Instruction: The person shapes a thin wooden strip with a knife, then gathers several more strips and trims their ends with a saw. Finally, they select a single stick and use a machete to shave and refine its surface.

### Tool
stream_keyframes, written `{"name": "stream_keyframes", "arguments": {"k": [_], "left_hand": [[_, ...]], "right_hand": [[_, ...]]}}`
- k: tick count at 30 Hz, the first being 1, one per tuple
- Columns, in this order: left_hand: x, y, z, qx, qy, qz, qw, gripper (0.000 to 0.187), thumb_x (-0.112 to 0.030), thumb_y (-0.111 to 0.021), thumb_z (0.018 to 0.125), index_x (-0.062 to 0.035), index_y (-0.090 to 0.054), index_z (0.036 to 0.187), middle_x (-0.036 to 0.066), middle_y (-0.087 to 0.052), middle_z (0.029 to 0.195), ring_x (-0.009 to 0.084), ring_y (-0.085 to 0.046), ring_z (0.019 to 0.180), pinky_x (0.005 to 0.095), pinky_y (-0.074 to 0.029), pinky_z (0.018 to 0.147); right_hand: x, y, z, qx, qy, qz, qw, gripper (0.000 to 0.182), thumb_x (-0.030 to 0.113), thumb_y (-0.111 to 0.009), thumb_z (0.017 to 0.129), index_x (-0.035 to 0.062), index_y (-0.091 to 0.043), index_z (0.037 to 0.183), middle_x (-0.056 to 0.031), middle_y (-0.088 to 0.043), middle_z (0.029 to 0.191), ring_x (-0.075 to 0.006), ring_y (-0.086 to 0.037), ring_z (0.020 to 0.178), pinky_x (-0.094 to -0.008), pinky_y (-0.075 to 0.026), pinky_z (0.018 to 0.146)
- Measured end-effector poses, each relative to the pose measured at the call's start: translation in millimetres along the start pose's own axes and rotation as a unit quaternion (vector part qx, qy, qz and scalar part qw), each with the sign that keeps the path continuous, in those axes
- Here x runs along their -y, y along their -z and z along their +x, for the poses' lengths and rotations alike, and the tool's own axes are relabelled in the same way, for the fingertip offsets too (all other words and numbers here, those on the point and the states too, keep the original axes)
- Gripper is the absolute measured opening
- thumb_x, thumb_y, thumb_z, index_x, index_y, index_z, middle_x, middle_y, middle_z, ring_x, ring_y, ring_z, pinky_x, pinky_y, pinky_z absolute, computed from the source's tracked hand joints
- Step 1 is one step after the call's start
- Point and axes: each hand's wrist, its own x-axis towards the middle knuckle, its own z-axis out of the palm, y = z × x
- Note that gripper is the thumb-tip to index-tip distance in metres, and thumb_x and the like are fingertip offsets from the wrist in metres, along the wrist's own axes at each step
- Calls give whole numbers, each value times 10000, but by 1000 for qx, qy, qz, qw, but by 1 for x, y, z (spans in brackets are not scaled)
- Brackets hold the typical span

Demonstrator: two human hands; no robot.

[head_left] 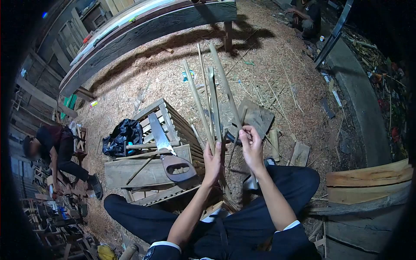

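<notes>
My left hand (212,164) is closed around long pale bamboo strips (198,100), which fan upward and away from me. Another long strip (224,80) stands to their right, its lower part gripped in the fingers of my right hand (251,146). Both hands are above my lap, a short way apart. Left of them, a handsaw (177,168) lies across a slatted wooden crate (167,117) and a board (136,173), its handle toward me. Thin sticks (147,154) rest beside the blade. The strips' lower ends are partly hidden behind my left hand.
A black plastic bag (123,138) sits by the crate. Ahead is a long wooden workbench (151,37). Flat wood pieces (258,119) lie on shavings-covered ground (277,86). Planks (368,182) stand at right. One person (60,151) bends at left; another (305,17) crouches far right.
</notes>
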Motion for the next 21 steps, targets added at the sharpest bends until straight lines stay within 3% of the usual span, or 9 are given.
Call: {"name": "stream_keyframes", "arguments": {"k": [2,6,8,12,16,17,21], "left_hand": [[0,-1,-3,-6,8,17,1000,391,-287,-561,1083,10,-550,1337,58,-648,1162,112,-576,1071,296,-462,953],[-1,-2,-5,8,9,-17,1000,389,-314,-549,1087,-2,-546,1319,38,-636,1082,106,-582,977,289,-484,883],[-1,-3,-6,15,17,-5,1000,294,-284,-535,1094,-16,-556,1213,22,-592,967,100,-551,903,285,-477,820],[-9,-5,-12,22,58,-23,998,302,-292,-545,1090,-19,-562,1217,7,-581,950,95,-537,862,281,-472,782],[-6,-13,-9,0,1,-25,1000,310,-295,-566,1080,-20,-572,1223,12,-614,961,93,-553,847,277,-476,762],[-5,-14,-7,-15,-28,-35,999,314,-294,-572,1077,-20,-575,1232,17,-630,973,93,-563,854,275,-479,765],[1,-6,-5,7,9,-26,1000,307,-272,-574,1076,-9,-592,1234,42,-656,1026,106,-588,915,282,-487,818]], "right_hand": [[9,-2,-1,15,6,23,1000,206,206,-608,1053,18,-590,1137,15,-602,958,-40,-551,815,-208,-451,714],[11,-5,-5,9,35,-44,998,235,233,-581,1068,29,-548,1180,-10,-628,1020,-45,-571,812,-210,-462,713],[20,-9,-7,58,-55,137,987,249,246,-546,1078,31,-519,1201,-39,-656,1007,-96,-569,754,-262,-485,688],[6,-14,-12,88,-54,94,990,230,222,-513,1094,42,-478,1233,-31,-610,1007,-95,-574,841,-271,-496,744],[9,-16,-14,118,-45,179,976,253,191,-572,1066,33,-482,1241,-33,-602,1011,-105,-583,900,-284,-496,807],[14,-14,-13,123,-65,172,975,294,191,-636,1033,24,-495,1229,-36,-624,1020,-105,-604,938,-278,-500,818],[23,-18,-13,86,12,138,987,342,175,-719,980,7,-530,1211,-36,-663,1009,-98,-628,911,-261,-507,816]]}}
